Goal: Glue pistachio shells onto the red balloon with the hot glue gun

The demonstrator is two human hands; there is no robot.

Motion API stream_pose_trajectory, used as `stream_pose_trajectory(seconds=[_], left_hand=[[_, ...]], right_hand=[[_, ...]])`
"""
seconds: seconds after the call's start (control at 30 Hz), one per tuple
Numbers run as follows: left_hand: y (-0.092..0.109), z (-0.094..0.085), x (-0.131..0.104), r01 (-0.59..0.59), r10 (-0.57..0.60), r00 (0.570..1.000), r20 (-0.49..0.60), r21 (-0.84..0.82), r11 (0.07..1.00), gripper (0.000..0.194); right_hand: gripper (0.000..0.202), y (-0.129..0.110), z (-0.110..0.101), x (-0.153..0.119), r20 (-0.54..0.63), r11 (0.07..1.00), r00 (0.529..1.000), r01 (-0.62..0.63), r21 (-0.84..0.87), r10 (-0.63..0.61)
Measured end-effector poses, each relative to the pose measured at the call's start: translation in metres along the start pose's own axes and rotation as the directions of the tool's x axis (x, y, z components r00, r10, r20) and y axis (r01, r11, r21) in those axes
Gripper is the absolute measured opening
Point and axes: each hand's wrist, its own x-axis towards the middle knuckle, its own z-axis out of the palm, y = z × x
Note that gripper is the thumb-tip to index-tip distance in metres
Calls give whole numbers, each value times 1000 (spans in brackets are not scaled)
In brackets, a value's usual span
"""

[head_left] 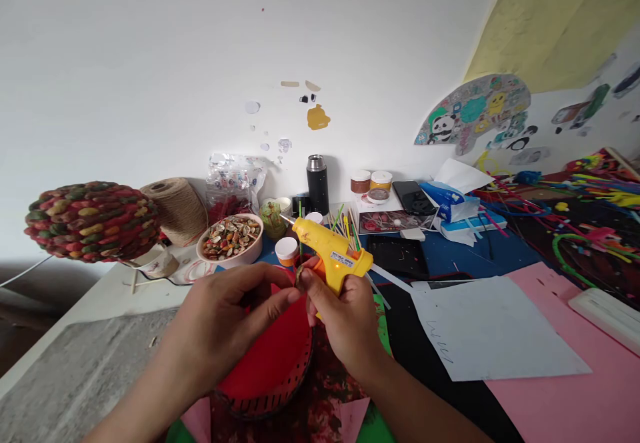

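A yellow glue gun (333,251) is held in my right hand (350,319), its nozzle pointing up and to the left. Between that hand's thumb and index finger is also a small dark greenish piece (299,278), perhaps a shell. My left hand (225,313) is beside it, thumb and index finger bent close together near the small piece; whether they touch it or hold something cannot be made out. Below both hands lies a round basket (270,399) with a slotted dark rim and a red inside (273,356), partly covered by my hands.
A bowl of shells (233,237), a twine spool (176,209) and a multicoloured ball (93,221) stand left. Behind are a black flask (317,186) and paint jars (381,181). White paper (495,329) lies right on pink sheets (595,356), near colourful craft stems (575,256).
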Motion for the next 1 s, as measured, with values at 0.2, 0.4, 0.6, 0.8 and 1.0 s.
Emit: stream_pose_trajectory(seconds=[0.2, 0.4, 0.6, 0.8, 1.0], left_hand=[[2, 2, -1, -80, 84, 996, -35, 106, 991, 16], [0, 3, -3, -117, 134, 989, -68, 209, 971, 22], [0, 6, -2, -193, 267, 950, -161, 365, 910, 23], [-1, 3, -3, -205, 259, 959, -118, 344, 916, 27], [0, 0, -5, -177, 209, 975, -81, 290, 940, 27]], right_hand=[[29, 1, 1, -2, -67, 982, 993, 89, -166, -101], [19, 1, 3, -2, -63, 972, 983, 160, -173, -173], [17, 6, 5, -2, -115, 969, 972, 186, -161, -205], [20, 7, 2, -2, -136, 972, 975, 150, -179, -176], [28, 5, 0, -2, -122, 977, 985, 100, -188, -124]])
